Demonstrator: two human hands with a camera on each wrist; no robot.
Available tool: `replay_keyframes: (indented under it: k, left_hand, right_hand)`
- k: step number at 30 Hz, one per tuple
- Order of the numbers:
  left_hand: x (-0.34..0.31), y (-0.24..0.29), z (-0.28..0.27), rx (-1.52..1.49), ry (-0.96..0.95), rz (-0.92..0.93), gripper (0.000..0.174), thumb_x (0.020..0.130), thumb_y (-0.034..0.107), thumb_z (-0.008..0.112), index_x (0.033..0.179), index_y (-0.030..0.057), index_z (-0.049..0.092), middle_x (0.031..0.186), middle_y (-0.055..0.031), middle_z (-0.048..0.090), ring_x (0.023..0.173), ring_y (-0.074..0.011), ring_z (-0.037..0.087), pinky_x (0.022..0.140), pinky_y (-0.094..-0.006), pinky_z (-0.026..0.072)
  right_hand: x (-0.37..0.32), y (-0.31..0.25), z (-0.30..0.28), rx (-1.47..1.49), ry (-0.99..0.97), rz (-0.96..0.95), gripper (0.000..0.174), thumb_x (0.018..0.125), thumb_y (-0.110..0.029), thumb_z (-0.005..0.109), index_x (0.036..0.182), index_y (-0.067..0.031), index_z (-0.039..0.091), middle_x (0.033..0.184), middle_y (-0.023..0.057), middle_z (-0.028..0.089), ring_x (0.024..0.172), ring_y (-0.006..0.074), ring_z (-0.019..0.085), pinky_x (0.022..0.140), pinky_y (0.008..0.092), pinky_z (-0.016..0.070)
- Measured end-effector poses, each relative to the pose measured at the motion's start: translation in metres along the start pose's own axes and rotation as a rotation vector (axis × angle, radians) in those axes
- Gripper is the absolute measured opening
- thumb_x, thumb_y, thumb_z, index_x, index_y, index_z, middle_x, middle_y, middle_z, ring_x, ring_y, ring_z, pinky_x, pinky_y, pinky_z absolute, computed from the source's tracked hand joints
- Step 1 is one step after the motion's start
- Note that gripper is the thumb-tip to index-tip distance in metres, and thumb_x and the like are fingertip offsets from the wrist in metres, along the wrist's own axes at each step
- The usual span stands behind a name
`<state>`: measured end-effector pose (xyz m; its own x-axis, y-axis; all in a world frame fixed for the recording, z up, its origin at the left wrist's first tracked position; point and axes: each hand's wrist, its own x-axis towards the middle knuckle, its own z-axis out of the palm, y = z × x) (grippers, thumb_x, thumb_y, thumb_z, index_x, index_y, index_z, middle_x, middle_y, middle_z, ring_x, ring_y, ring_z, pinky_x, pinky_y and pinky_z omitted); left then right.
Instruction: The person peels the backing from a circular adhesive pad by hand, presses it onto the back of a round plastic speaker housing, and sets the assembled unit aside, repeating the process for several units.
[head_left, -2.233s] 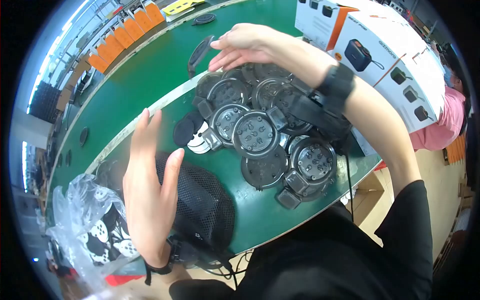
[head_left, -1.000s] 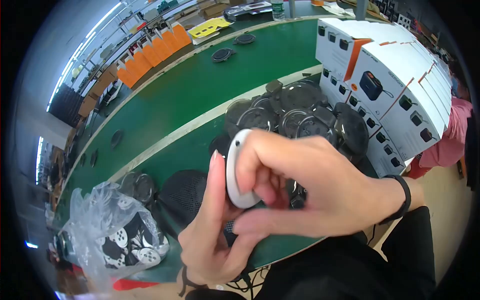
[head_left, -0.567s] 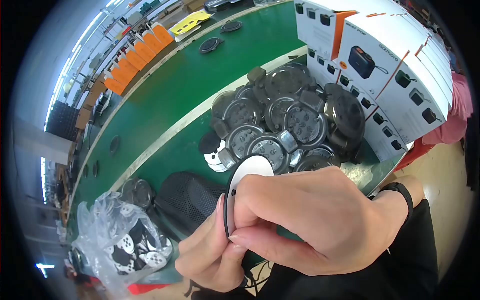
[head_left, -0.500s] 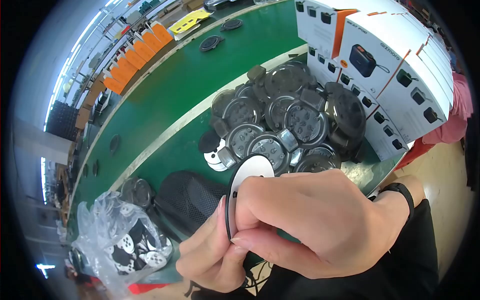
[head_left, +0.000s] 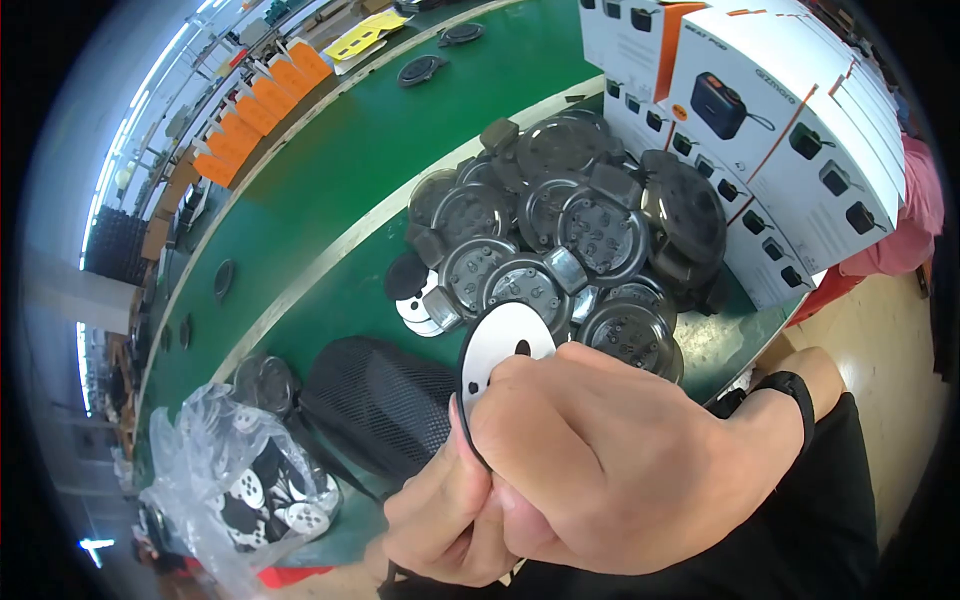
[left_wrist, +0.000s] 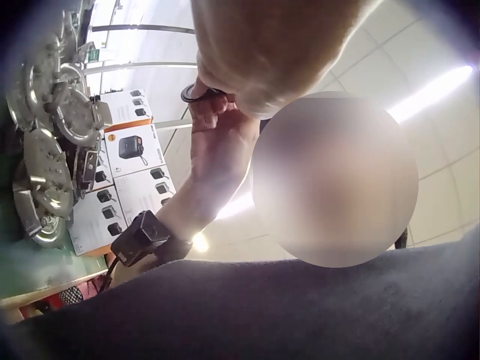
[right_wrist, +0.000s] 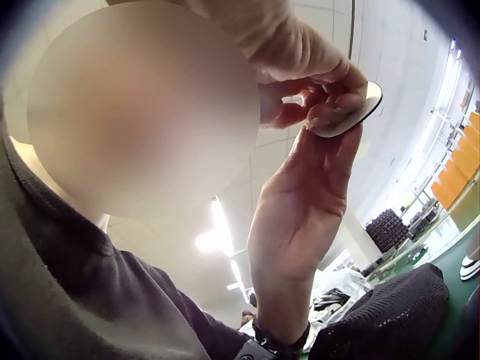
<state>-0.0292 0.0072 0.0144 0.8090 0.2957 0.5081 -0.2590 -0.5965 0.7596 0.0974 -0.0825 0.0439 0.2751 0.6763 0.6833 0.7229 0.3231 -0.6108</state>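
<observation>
A thin round pad [head_left: 508, 330], white-faced with a black edge and small dark holes, stands tilted between both hands in the head view. My left hand [head_left: 440, 515] pinches its lower left edge from behind. My right hand [head_left: 625, 460], fingers curled, grips at the pad's white face and covers its lower right part. In the right wrist view the pad [right_wrist: 372, 97] sits at the fingertips above the left palm [right_wrist: 300, 202]. Beyond the hands, similar black and white pads [head_left: 415, 295] lie beside a heap of smoky transparent round housings [head_left: 600, 235].
A black mesh bag [head_left: 380, 400] lies left of the hands, near a clear plastic bag [head_left: 190, 460] containing more pads. White product boxes [head_left: 735, 130] are stacked at the right. Dark round parts [head_left: 420, 70] lie on the green surface beyond the pale strip. A person in pink [head_left: 910, 220] is at the right.
From apart over the table, both hands came together around the pad. Over the last half second the pad turned, showing more white face and a second hole, and the right-hand fingers curled lower.
</observation>
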Motion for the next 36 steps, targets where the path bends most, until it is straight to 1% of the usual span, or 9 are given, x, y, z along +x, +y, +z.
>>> replay_keyframes:
  k: [6,10,15,20,24,29,31,34,36]
  left_hand:
    - [0.005,-0.005,0.002,-0.274,-0.036,-0.026,0.035,0.074,-0.013,0.047,0.109,-0.0212,0.044,0.108,-0.0372,0.048,0.104,-0.0374,0.052,0.089,-0.0357,0.0394]
    - [0.002,-0.009,0.009,-0.345,-0.047,-0.015,0.037,0.073,-0.013,0.050,0.110,-0.0189,0.045,0.109,-0.0378,0.046,0.104,-0.0383,0.051,0.089,-0.0360,0.0394]
    - [0.010,-0.003,0.015,-0.226,-0.029,0.156,0.037,0.075,-0.010,0.054,0.111,-0.0167,0.046,0.111,-0.0362,0.047,0.105,-0.0386,0.051,0.090,-0.0359,0.0388]
    - [0.009,0.010,0.010,-0.122,-0.133,-0.074,0.037,0.076,-0.009,0.054,0.111,-0.0157,0.046,0.113,-0.0354,0.046,0.107,-0.0388,0.049,0.091,-0.0355,0.0382]
    - [0.012,0.008,0.011,-0.129,-0.146,-0.047,0.038,0.076,-0.011,0.053,0.112,-0.0152,0.045,0.114,-0.0363,0.044,0.107,-0.0396,0.048,0.091,-0.0359,0.0386]
    - [0.010,-0.002,0.020,-0.187,-0.078,0.074,0.041,0.075,-0.012,0.054,0.114,-0.0137,0.044,0.114,-0.0376,0.043,0.107,-0.0415,0.047,0.089,-0.0352,0.0401]
    - [0.011,-0.006,0.016,-0.149,-0.144,0.082,0.043,0.074,-0.012,0.055,0.115,-0.0130,0.043,0.114,-0.0380,0.042,0.107,-0.0422,0.046,0.088,-0.0347,0.0404]
    - [0.010,-0.005,0.017,-0.122,-0.125,0.066,0.042,0.072,-0.012,0.057,0.113,-0.0129,0.046,0.111,-0.0370,0.046,0.105,-0.0409,0.049,0.087,-0.0351,0.0419]
    - [0.013,0.001,0.015,-0.168,-0.137,-0.045,0.039,0.071,-0.012,0.058,0.109,-0.0128,0.050,0.109,-0.0351,0.048,0.102,-0.0381,0.053,0.085,-0.0340,0.0436]
  right_hand:
    - [-0.009,0.004,-0.018,0.081,-0.062,0.032,0.015,0.062,0.005,0.053,0.076,0.0019,0.047,0.067,0.0085,0.045,0.051,0.0246,0.044,0.047,0.0298,0.0400]
    - [-0.015,0.004,-0.025,0.147,-0.054,0.058,0.014,0.065,0.006,0.056,0.075,0.0004,0.047,0.066,0.0075,0.044,0.049,0.0233,0.042,0.046,0.0288,0.0378]
    - [-0.021,0.001,-0.028,0.153,-0.045,0.084,0.015,0.066,0.004,0.059,0.075,-0.0010,0.048,0.066,0.0063,0.044,0.049,0.0224,0.042,0.045,0.0282,0.0367]
    - [-0.023,0.001,-0.032,0.149,-0.067,0.092,0.017,0.066,0.004,0.061,0.075,-0.0012,0.048,0.066,0.0058,0.044,0.049,0.0216,0.043,0.045,0.0278,0.0363]
    - [-0.025,0.003,-0.028,0.153,-0.043,0.088,0.017,0.065,0.005,0.061,0.075,-0.0012,0.048,0.065,0.0058,0.044,0.049,0.0214,0.043,0.045,0.0280,0.0364]
    - [-0.025,0.003,-0.025,0.130,0.000,0.108,0.016,0.062,0.005,0.059,0.072,-0.0020,0.049,0.063,0.0051,0.045,0.046,0.0209,0.042,0.043,0.0276,0.0361]
    - [-0.027,0.004,-0.021,0.077,0.036,0.091,0.016,0.060,0.004,0.058,0.071,-0.0024,0.049,0.060,0.0045,0.045,0.044,0.0206,0.041,0.042,0.0272,0.0356]
    - [-0.027,0.004,-0.024,0.034,0.022,0.111,0.013,0.058,0.003,0.056,0.066,-0.0027,0.048,0.057,0.0036,0.044,0.042,0.0198,0.041,0.040,0.0264,0.0352]
    - [-0.030,0.010,-0.026,0.160,0.011,0.147,0.011,0.057,0.004,0.055,0.063,-0.0026,0.048,0.055,0.0034,0.043,0.042,0.0186,0.041,0.040,0.0256,0.0353]
